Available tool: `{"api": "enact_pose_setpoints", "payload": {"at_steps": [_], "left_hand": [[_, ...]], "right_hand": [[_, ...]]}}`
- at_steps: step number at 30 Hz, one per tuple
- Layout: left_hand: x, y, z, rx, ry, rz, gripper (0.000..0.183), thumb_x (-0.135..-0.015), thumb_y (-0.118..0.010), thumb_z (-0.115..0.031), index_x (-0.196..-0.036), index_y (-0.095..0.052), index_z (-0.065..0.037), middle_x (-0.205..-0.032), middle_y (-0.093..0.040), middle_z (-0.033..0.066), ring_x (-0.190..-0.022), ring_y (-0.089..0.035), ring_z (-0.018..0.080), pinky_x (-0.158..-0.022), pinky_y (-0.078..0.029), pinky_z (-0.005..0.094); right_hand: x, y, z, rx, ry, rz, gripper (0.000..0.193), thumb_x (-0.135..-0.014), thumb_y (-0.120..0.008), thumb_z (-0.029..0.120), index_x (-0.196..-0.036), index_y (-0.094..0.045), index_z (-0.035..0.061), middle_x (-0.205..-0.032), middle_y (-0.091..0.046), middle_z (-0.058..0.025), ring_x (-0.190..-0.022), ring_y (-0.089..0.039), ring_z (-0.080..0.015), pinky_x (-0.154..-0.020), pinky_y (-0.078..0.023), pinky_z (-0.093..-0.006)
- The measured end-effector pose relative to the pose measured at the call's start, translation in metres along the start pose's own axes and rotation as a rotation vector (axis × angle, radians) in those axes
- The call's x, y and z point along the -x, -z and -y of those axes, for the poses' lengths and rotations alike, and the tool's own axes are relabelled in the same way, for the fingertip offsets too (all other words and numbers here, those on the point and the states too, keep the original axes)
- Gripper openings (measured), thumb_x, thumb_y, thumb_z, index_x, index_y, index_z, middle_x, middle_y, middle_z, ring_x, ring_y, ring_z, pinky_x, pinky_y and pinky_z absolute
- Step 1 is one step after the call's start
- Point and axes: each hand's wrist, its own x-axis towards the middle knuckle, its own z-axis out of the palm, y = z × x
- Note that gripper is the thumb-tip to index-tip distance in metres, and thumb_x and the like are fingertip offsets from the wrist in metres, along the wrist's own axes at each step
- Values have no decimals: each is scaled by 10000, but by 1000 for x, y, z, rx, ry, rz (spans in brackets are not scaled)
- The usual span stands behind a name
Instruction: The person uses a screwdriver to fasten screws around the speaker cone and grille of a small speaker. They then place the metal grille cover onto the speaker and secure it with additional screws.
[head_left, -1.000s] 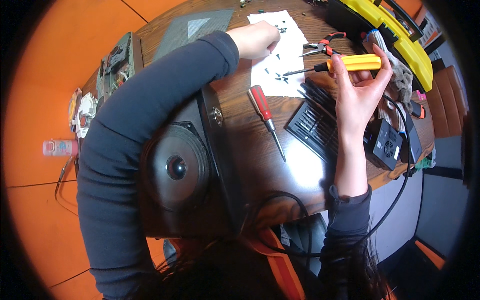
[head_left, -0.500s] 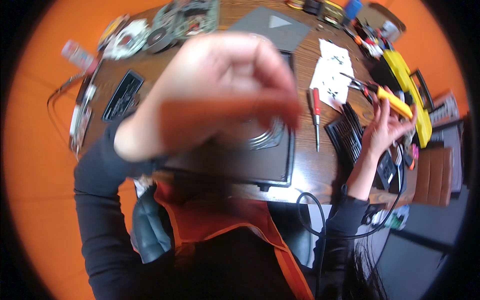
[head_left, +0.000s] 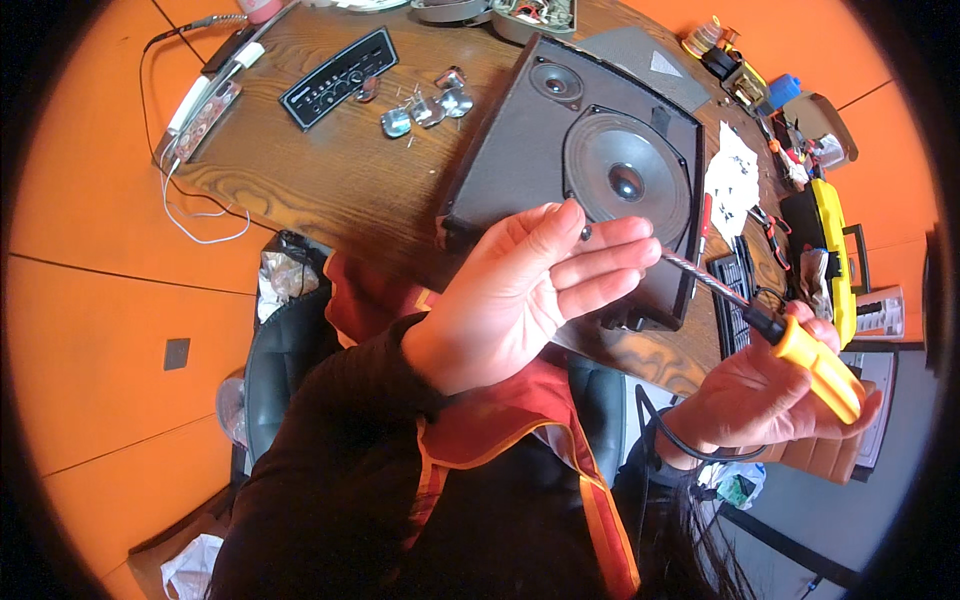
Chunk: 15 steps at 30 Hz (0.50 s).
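Observation:
My left hand (head_left: pixel 525 300) is raised palm up in front of the speaker, pinching a small black screw (head_left: pixel 586 233) between thumb and forefinger; the other fingers are stretched out. In my right hand (head_left: pixel 765 385) is a yellow-handled screwdriver (head_left: pixel 822 368). Its metal shaft slants up and left, and the tip ends close by my left fingertips. Behind my left hand lies a black speaker box (head_left: pixel 510 165) on the wooden table. Its large round cone (head_left: pixel 625 160) and a smaller one (head_left: pixel 555 83) face up.
A black control panel (head_left: pixel 338 80) and several shiny metal parts (head_left: pixel 428 110) lie left of the speaker. On the right are white paper (head_left: pixel 732 170) with small dark pieces, a red-handled tool (head_left: pixel 707 215) and a yellow toolbox (head_left: pixel 835 235). A black cable (head_left: pixel 690 450) loops by my right wrist.
My left hand has come down and turned palm up, with the screw now visible in it. The screwdriver in my right hand has moved nearer. The view has shifted, showing more of the speaker.

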Motion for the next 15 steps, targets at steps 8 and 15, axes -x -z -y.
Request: {"api": "enact_pose_setpoints", "payload": {"at_steps": [8,15], "left_hand": [[6,10,-3,-26,-1,62,233,-1011,-412,-279,-1033,-556,-97,-1272,-553,179,-1187,-548,287,-961,-502,369],[12,14,-5,67,-17,23,188,-988,-479,-195,-1004,-608,-59,-1199,-589,228,-1157,-564,326,-1004,-459,434]], "right_hand": [[14,-11,11,26,7,-17,744,-850,-699,329,-1391,-189,298,-964,-475,-130,-811,-515,-235,-731,-471,-335],[21,-25,12,49,22,41,791,-823,-725,353,-1402,-186,343,-909,-488,-123,-756,-525,-231,-663,-478,-332]]}}
